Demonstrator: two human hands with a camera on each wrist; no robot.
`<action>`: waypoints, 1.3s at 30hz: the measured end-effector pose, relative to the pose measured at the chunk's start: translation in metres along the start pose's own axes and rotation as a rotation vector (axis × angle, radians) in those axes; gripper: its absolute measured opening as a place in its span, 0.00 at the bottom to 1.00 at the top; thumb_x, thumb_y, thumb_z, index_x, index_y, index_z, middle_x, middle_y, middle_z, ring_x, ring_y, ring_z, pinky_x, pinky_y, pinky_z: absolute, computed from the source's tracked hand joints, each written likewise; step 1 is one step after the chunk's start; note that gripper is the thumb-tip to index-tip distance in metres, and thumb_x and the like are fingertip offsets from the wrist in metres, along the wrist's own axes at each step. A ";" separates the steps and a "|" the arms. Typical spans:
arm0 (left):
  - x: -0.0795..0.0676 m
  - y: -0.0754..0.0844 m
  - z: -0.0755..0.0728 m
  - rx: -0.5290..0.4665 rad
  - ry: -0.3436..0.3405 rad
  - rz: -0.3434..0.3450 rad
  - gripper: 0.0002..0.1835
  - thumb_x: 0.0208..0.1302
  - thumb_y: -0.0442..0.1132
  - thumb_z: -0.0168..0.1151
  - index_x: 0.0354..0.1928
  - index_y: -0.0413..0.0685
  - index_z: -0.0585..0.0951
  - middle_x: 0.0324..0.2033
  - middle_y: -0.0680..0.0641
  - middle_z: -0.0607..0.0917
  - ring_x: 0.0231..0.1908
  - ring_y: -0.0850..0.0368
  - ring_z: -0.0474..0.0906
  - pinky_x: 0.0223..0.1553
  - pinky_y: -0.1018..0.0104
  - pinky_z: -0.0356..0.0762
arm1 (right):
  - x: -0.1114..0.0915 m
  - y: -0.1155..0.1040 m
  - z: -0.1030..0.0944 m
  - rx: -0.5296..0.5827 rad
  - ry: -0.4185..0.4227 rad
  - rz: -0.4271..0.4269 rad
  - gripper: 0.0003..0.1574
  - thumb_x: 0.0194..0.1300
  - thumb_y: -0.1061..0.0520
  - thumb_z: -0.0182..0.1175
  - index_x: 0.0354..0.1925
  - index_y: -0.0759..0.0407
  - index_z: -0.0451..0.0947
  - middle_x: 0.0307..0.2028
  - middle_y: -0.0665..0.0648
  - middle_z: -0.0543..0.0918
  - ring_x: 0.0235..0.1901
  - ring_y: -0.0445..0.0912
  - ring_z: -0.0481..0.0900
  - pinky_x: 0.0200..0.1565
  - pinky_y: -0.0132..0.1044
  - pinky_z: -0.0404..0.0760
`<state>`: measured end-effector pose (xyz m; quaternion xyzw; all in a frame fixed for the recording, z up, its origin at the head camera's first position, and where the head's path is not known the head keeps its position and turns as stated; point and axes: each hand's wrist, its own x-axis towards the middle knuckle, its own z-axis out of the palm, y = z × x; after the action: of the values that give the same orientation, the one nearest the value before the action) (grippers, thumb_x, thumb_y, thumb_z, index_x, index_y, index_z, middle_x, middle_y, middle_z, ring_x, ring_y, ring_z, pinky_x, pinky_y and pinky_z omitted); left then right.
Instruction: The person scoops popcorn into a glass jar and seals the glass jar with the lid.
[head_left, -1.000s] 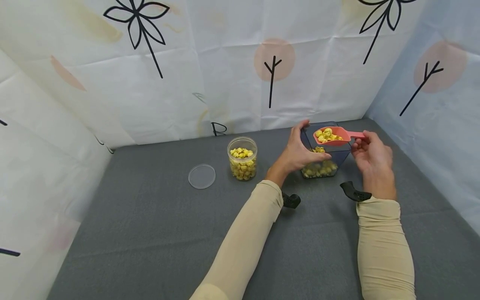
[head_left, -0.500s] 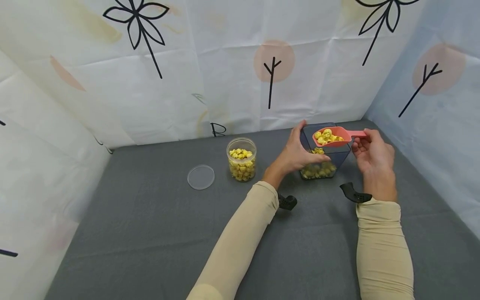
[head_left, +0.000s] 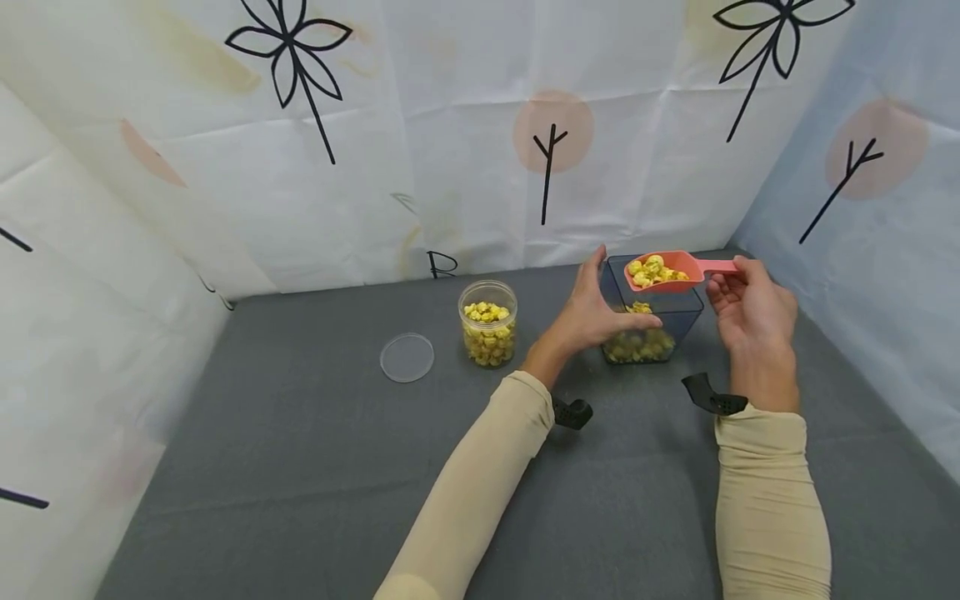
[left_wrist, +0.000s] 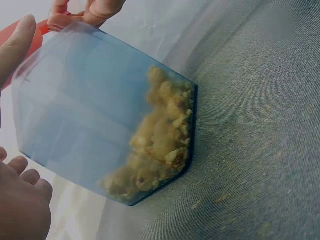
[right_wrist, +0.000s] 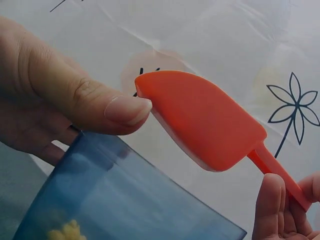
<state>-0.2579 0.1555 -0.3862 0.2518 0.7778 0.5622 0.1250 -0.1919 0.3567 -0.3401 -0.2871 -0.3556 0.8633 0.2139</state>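
My right hand [head_left: 757, 312] pinches the handle of a coral-red scoop [head_left: 684, 267] by its end. Yellow popcorn [head_left: 654, 272] fills the scoop's bowl, which is held over the open top of a bluish clear plastic container [head_left: 678, 321]. Around the container's left side is my left hand [head_left: 588, 312], thumb across the near rim and fingers along the far left. In the left wrist view, popcorn [left_wrist: 162, 135] lies at the container's bottom. From the right wrist camera, the scoop's underside [right_wrist: 200, 117] shows close to the left thumb, its load hidden.
Left of the container stands a round clear jar [head_left: 487, 325] with popcorn inside and its top off. A round clear lid [head_left: 407, 357] lies flat beside the jar on the grey cloth [head_left: 300, 467]. Patterned white fabric [head_left: 450, 125] rises behind and at both sides.
The head view has shifted slightly. Both hands keep their holds, and the loaded scoop stays over the container almost unmoved.
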 end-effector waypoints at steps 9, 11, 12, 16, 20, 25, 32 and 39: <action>-0.010 0.011 -0.017 -0.003 0.026 0.069 0.67 0.50 0.54 0.81 0.82 0.71 0.41 0.80 0.58 0.51 0.80 0.53 0.52 0.74 0.44 0.64 | -0.015 0.003 0.011 -0.003 -0.066 -0.041 0.13 0.66 0.56 0.70 0.42 0.64 0.83 0.28 0.56 0.83 0.25 0.44 0.80 0.31 0.30 0.85; -0.012 0.013 -0.022 0.001 0.041 0.086 0.67 0.50 0.54 0.81 0.81 0.72 0.41 0.80 0.60 0.51 0.80 0.56 0.52 0.74 0.44 0.64 | -0.018 0.006 0.013 -0.012 -0.085 -0.055 0.12 0.67 0.56 0.69 0.41 0.65 0.84 0.27 0.56 0.83 0.24 0.44 0.80 0.31 0.30 0.86; -0.014 0.015 -0.024 0.002 0.046 0.094 0.67 0.50 0.54 0.82 0.81 0.72 0.42 0.80 0.60 0.51 0.80 0.56 0.52 0.74 0.44 0.64 | -0.019 0.008 0.014 -0.015 -0.096 -0.060 0.12 0.67 0.56 0.69 0.41 0.65 0.84 0.27 0.56 0.83 0.24 0.44 0.80 0.31 0.30 0.86; -0.018 0.021 -0.035 0.023 0.061 0.126 0.67 0.50 0.54 0.81 0.81 0.72 0.41 0.79 0.61 0.51 0.80 0.57 0.51 0.74 0.44 0.64 | -0.023 0.011 0.018 -0.013 -0.121 -0.084 0.11 0.68 0.57 0.68 0.40 0.66 0.84 0.26 0.57 0.83 0.23 0.45 0.80 0.31 0.31 0.85; -0.023 0.028 -0.047 0.045 0.083 0.154 0.67 0.51 0.54 0.81 0.81 0.70 0.41 0.79 0.60 0.51 0.80 0.58 0.51 0.75 0.44 0.63 | -0.026 0.012 0.023 -0.005 -0.137 -0.102 0.12 0.68 0.57 0.68 0.41 0.67 0.83 0.27 0.57 0.84 0.23 0.45 0.81 0.31 0.31 0.86; -0.031 0.034 -0.060 0.074 0.133 0.182 0.67 0.49 0.54 0.82 0.81 0.70 0.43 0.78 0.61 0.52 0.78 0.60 0.52 0.75 0.45 0.63 | -0.031 0.014 0.031 -0.009 -0.170 -0.117 0.14 0.68 0.56 0.68 0.42 0.68 0.81 0.29 0.57 0.83 0.25 0.45 0.80 0.33 0.31 0.86; -0.039 0.034 -0.075 0.082 0.196 0.172 0.66 0.48 0.55 0.82 0.81 0.71 0.45 0.78 0.61 0.52 0.78 0.59 0.52 0.74 0.45 0.64 | -0.040 0.018 0.050 0.026 -0.211 -0.109 0.10 0.70 0.59 0.64 0.40 0.68 0.81 0.28 0.58 0.82 0.24 0.45 0.80 0.32 0.31 0.86; -0.049 0.028 -0.097 0.094 0.247 0.178 0.65 0.48 0.56 0.82 0.81 0.73 0.45 0.78 0.61 0.53 0.79 0.59 0.51 0.75 0.43 0.63 | -0.047 0.030 0.066 0.049 -0.267 -0.100 0.10 0.71 0.60 0.63 0.40 0.69 0.80 0.28 0.59 0.83 0.23 0.45 0.80 0.32 0.30 0.86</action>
<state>-0.2560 0.0579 -0.3318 0.2544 0.7873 0.5606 -0.0339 -0.2045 0.2776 -0.3076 -0.1463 -0.3737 0.8905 0.2145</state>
